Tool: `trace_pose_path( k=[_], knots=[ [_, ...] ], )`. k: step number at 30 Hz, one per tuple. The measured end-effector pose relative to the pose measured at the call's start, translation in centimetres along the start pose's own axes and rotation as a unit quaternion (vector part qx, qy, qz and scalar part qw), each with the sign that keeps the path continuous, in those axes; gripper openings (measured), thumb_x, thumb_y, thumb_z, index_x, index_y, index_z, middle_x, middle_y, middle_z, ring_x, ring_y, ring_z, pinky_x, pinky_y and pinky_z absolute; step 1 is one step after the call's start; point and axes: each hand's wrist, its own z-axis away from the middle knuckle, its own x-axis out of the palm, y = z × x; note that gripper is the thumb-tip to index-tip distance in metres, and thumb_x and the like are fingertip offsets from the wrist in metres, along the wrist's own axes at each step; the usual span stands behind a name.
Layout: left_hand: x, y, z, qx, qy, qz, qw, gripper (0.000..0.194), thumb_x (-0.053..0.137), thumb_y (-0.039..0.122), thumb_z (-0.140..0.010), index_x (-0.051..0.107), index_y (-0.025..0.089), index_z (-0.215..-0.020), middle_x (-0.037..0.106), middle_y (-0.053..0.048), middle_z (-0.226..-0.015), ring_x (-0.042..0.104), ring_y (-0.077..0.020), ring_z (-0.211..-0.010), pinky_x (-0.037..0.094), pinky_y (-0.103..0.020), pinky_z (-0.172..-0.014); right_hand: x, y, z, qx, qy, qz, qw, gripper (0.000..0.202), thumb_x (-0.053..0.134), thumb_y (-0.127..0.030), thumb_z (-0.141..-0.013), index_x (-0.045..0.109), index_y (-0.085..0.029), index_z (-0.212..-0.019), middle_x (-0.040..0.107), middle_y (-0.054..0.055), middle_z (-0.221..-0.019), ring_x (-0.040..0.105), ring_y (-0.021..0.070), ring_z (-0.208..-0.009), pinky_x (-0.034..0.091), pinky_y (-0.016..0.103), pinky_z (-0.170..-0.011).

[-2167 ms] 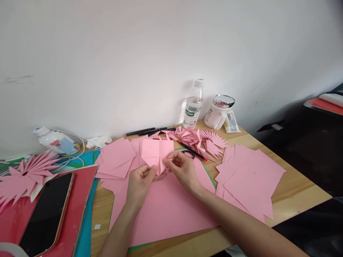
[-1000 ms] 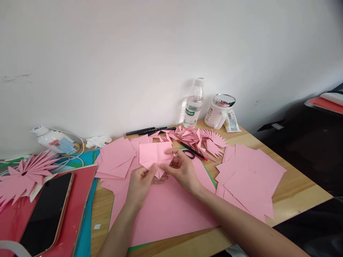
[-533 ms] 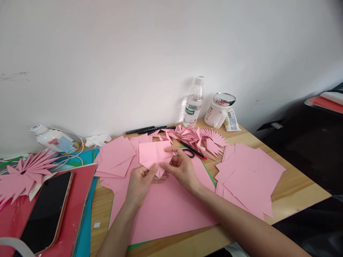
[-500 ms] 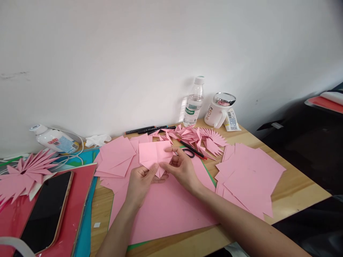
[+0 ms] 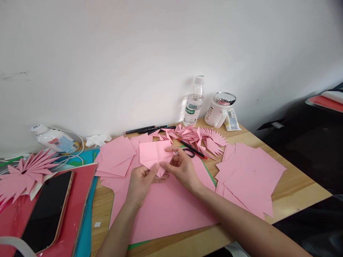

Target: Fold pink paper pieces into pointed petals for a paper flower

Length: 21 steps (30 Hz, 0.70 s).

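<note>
Between my hands is a small sheet of pink paper (image 5: 148, 152), creased down the middle and across, with its lower corners folded to a point. My left hand (image 5: 142, 182) pinches the lower left fold between thumb and fingers. On the other side, my right hand (image 5: 183, 169) grips the right edge, its thumb pressed near the centre of the folds. Some fingertips are hidden behind the paper. Under both hands lies a large pink sheet (image 5: 171, 214). A stack of pink paper squares (image 5: 116, 157) is just left of the held piece.
More pink squares (image 5: 252, 175) are spread at the right. Folded pink pieces (image 5: 206, 137), a pen (image 5: 191, 147) and scissors (image 5: 188, 152) lie behind my right hand. A water bottle (image 5: 193, 103) and a mug (image 5: 219, 110) stand by the wall. A phone (image 5: 46, 210) rests at the left.
</note>
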Motion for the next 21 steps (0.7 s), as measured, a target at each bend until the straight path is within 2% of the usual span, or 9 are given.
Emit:
trace_pose_path(
  k=[6, 9, 12, 15, 21],
  knots=[
    [0.00, 0.03, -0.04, -0.009, -0.015, 0.016, 1.000, 0.028, 0.075, 0.034, -0.058, 0.069, 0.011, -0.072, 0.072, -0.007, -0.069, 0.069, -0.0270, -0.069, 0.057, -0.038, -0.064, 0.01, -0.07, -0.01, -0.001, 0.002, 0.007, 1.000, 0.038, 0.066, -0.025, -0.068, 0.046, -0.019, -0.099, 0.051, -0.008, -0.054, 0.048, 0.0094, -0.048, 0.039, 0.020, -0.045],
    [0.13, 0.27, 0.03, -0.022, -0.013, 0.020, 0.999, 0.022, 0.078, 0.029, -0.054, 0.065, 0.011, -0.060, 0.070, -0.005, -0.061, 0.069, -0.0271, -0.066, 0.056, -0.040, -0.067, 0.05, -0.01, -0.03, -0.003, 0.001, 0.006, 1.000, 0.037, 0.065, -0.024, -0.068, 0.046, -0.019, -0.099, 0.049, -0.009, -0.054, 0.047, 0.0092, -0.048, 0.038, 0.020, -0.045],
    [0.30, 0.46, 0.10, -0.036, 0.008, 0.020, 0.999, 0.026, 0.081, 0.026, -0.047, 0.058, 0.012, -0.050, 0.065, -0.003, -0.049, 0.069, -0.0285, -0.063, 0.056, -0.042, -0.066, 0.02, 0.16, -0.06, -0.004, 0.000, 0.008, 1.000, 0.037, 0.064, -0.023, -0.068, 0.046, -0.020, -0.100, 0.047, -0.009, -0.052, 0.045, 0.0087, -0.046, 0.036, 0.020, -0.044],
    [0.42, 0.44, 0.11, -0.039, 0.016, 0.024, 0.999, 0.028, 0.082, 0.025, -0.046, 0.058, 0.012, -0.049, 0.063, -0.003, -0.045, 0.069, -0.0291, -0.064, 0.056, -0.041, -0.067, -0.04, 0.31, -0.08, 0.000, 0.000, 0.007, 1.000, 0.037, 0.064, -0.022, -0.068, 0.045, -0.020, -0.100, 0.048, -0.009, -0.053, 0.044, 0.0085, -0.046, 0.036, 0.020, -0.045],
    [0.37, 0.18, 0.05, -0.047, -0.007, 0.034, 0.998, 0.026, 0.082, 0.028, -0.047, 0.064, 0.010, -0.055, 0.067, -0.004, -0.053, 0.069, -0.0277, -0.066, 0.055, -0.043, -0.074, -0.01, 0.22, 0.02, -0.002, 0.003, 0.010, 1.000, 0.037, 0.064, -0.020, -0.068, 0.046, -0.020, -0.100, 0.047, -0.009, -0.052, 0.044, 0.0083, -0.047, 0.035, 0.019, -0.045]
  ],
)
